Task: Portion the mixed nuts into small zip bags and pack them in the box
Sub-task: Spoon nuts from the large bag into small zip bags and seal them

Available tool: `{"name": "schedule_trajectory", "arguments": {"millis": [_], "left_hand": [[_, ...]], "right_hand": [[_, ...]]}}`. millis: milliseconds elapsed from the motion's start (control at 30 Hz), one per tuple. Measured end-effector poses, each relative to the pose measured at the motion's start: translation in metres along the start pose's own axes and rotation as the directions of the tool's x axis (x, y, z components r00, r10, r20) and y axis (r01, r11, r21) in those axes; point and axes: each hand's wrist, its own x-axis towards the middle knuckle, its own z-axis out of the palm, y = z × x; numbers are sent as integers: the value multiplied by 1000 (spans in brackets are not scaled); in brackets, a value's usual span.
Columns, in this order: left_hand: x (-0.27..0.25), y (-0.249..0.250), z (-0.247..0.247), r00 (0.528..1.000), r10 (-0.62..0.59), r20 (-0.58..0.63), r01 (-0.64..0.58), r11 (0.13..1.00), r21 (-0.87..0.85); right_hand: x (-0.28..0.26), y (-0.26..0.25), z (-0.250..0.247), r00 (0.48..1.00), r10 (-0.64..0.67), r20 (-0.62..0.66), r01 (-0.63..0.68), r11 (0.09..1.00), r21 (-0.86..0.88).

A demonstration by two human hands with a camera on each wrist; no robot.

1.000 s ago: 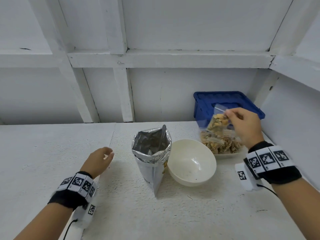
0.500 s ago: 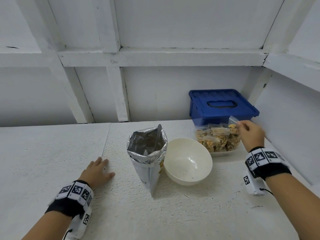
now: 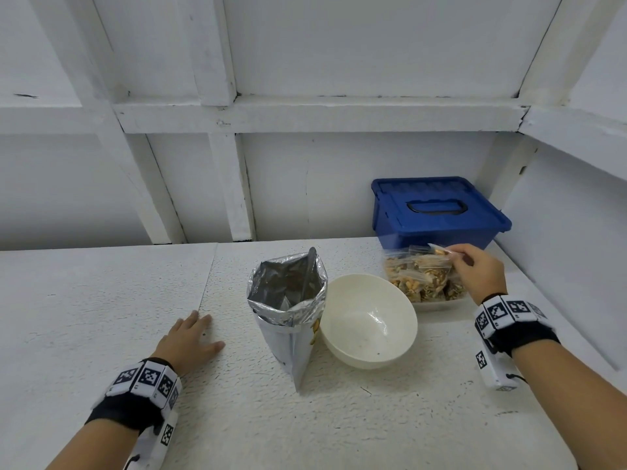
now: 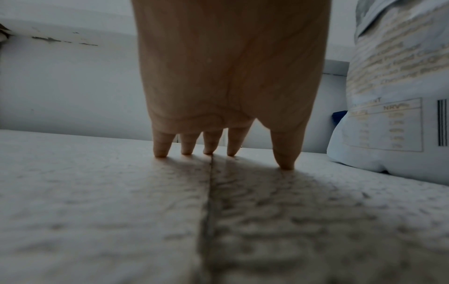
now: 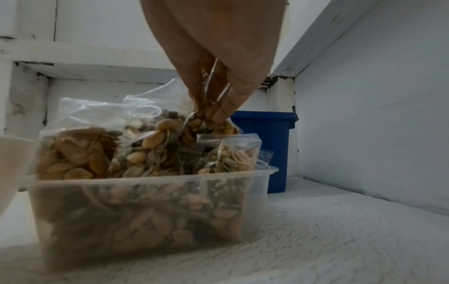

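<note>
A clear plastic box (image 3: pixel 441 305) (image 5: pixel 150 211) at the back right of the table holds several small zip bags of mixed nuts (image 3: pixel 420 279) (image 5: pixel 150 149). My right hand (image 3: pixel 475 273) (image 5: pixel 216 113) reaches over the box and pinches the top of one zip bag (image 3: pixel 439 252) that lies on the pile. The open silver nut pouch (image 3: pixel 288 300) (image 4: pixel 393 96) stands mid-table beside a cream bowl (image 3: pixel 368 320). My left hand (image 3: pixel 188 340) (image 4: pixel 226 151) rests flat on the table left of the pouch, fingers straight, holding nothing.
A blue lidded bin (image 3: pixel 437 212) (image 5: pixel 269 146) stands behind the clear box in the corner. A white wall (image 3: pixel 559 266) runs close along the right side. A seam (image 4: pixel 209 201) in the white tabletop passes under my left fingers.
My right hand carried the filled zip bag down from above the box onto the pile inside it. My left hand lowered and flattened on the table.
</note>
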Motion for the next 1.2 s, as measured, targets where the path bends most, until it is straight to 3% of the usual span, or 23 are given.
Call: {"name": "schedule_trajectory", "arguments": {"millis": [200, 333, 467, 533, 567, 633, 700, 833, 900, 1000, 1200], "left_hand": [[-1, 2, -2, 1000, 2, -11, -2, 1000, -20], [-2, 3, -3, 1000, -2, -11, 2, 1000, -25], [-3, 4, -4, 1000, -11, -13, 10, 999, -38], [-3, 5, -4, 1000, -11, -17, 10, 999, -44], [-3, 5, -4, 1000, -11, -18, 10, 999, -47], [-3, 6, -4, 1000, -11, -17, 10, 999, -49], [-2, 4, -3, 1000, -13, -14, 12, 999, -42], [-1, 2, -2, 1000, -13, -15, 12, 999, -43], [-1, 2, -2, 1000, -16, -21, 14, 998, -63], [-2, 3, -3, 1000, -11, -20, 10, 998, -67], [-5, 6, -4, 1000, -14, -18, 13, 998, -66]], "right_hand": [[-4, 6, 0, 995, 57, 88, -53, 997, -51], [-5, -5, 3, 993, -106, -47, 98, 984, -148], [-19, -32, 13, 947, -306, -98, 271, 924, -271], [-36, -54, 21, 937, -349, 14, 345, 919, -189], [-47, -64, 27, 928, -350, 131, 366, 923, -124], [-66, -74, 40, 855, -289, 431, 359, 929, -91], [-76, -74, 53, 758, -162, 632, 344, 922, -176], [-84, -68, 77, 573, 90, 814, 396, 840, -371], [-85, -66, 84, 527, 145, 837, 469, 772, -429], [-86, -66, 90, 537, 148, 831, 521, 716, -464], [-87, -69, 89, 641, 2, 768, 566, 675, -474]]}}
